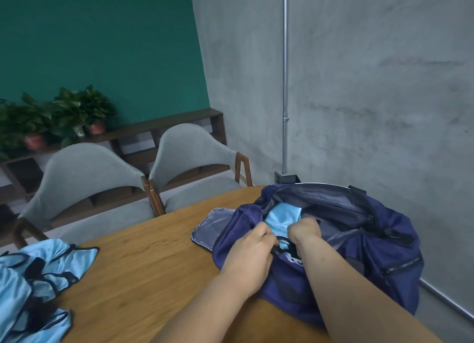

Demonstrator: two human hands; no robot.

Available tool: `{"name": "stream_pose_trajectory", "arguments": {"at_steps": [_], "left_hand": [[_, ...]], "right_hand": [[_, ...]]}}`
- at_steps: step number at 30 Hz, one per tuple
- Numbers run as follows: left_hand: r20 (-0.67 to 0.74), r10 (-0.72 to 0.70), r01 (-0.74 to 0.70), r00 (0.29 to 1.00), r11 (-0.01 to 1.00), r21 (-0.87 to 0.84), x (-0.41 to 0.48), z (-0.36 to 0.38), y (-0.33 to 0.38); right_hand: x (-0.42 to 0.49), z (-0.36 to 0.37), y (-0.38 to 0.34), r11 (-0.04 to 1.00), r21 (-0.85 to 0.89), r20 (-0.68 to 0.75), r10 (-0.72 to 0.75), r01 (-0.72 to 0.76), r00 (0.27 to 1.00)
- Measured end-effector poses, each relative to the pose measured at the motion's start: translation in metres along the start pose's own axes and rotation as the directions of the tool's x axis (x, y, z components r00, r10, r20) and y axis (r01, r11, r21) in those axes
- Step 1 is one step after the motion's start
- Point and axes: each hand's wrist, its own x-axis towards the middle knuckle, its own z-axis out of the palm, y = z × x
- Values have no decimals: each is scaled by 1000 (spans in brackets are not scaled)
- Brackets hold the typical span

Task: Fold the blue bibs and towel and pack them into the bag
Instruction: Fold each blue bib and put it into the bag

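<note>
L hand (252,245) has fingers curled over the near rim of the bag (372,253), gripping the cloth by a black strap & pulling the mouth wide. R hand (304,230) is just beside it, inside the mouth, fingers curled down onto the folded bib (280,218). It looks like a pinch-and-push, but the fingertips are hidden, so how firm the hold is can't be told.

The bib is thin, shiny & light, prob. slippery, w/ no stiffness. It'll likely slump or unfold if let go early. Best held flat across the fold w/ thumb under & fingers over, then pressed down into the bag, not dropped in.

The bag is soft navy cloth & sags, so it needs 1 hand holding the rim open. It sits at the far right corner of the worktop (154,265), part hanging over the right edge. Its grey-lined flap (207,227) lies open toward the middle. Inside: 1 pale blue bib visible. Anything under it is hidden.

The loose bibs (38,273) lie crumpled at the near left edge, well apart from the bag, unfolded, w/ dark trim. Can't pick out the towel among them. So the job looks early on.

2 grey chairs (84,178) stand past the far edge.
</note>
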Motion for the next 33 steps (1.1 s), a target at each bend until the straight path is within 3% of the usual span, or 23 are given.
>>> {"name": "stream_pose_trajectory", "arguments": {"at_steps": [5, 7, 9, 11, 13, 16, 17, 18, 20, 22, 24, 27, 33], "left_hand": [[-35, 6, -7, 999, 1000, -17, 0, -3, -4], [-18, 20, -20, 1000, 1000, -2, 1, -3, -4], [11, 22, -22, 1000, 999, 37, 0, 0, -3], [1, 6, -6, 1000, 999, 53, -1, 4, -4], [-23, -3, 4, 1000, 999, 52, -2, 6, -6], [-36, 5, -3, 999, 999, 53, -5, 8, -9], [-35, 7, -5, 999, 999, 49, -6, 8, -10], [-33, 6, -5, 999, 999, 46, -6, 9, -11], [-30, 5, -4, 1000, 999, 44, -6, 11, -12], [-19, 1, 0, 1000, 1000, 31, -9, 11, -13], [6, 11, -11, 1000, 1000, 13, -14, 9, -13], [81, 13, -16, 997, 999, 38, -21, 7, -14], [175, -99, 92, 980, 995, 46, -30, -12, -19]], "right_hand": [[6, 2, -7, 938, 342, 77, 38, -62, 996], [7, 3, -1, 976, 219, 40, -14, 5, 999], [0, -7, 3, 975, -158, -16, -160, 155, 987], [-8, -23, -3, 827, -487, -12, -328, 281, 944], [-13, -36, -15, 640, -696, -18, -470, 327, 882], [-22, -41, -30, 399, -805, -3, -742, 439, 670], [-24, -39, -33, 300, -810, 58, -813, 503, 579], [-25, -37, -34, 211, -794, 163, -830, 570, 534], [-24, -26, -29, 127, -717, 426, -698, 685, 576], [-21, -13, -15, 131, -686, 588, -480, 716, 651], [-17, -2, 0, 150, -683, 614, -412, 715, 673], [-15, 9, 6, 136, -690, 600, -441, 711, 667], [-19, 8, -5, 141, -708, 610, -372, 692, 700]]}}
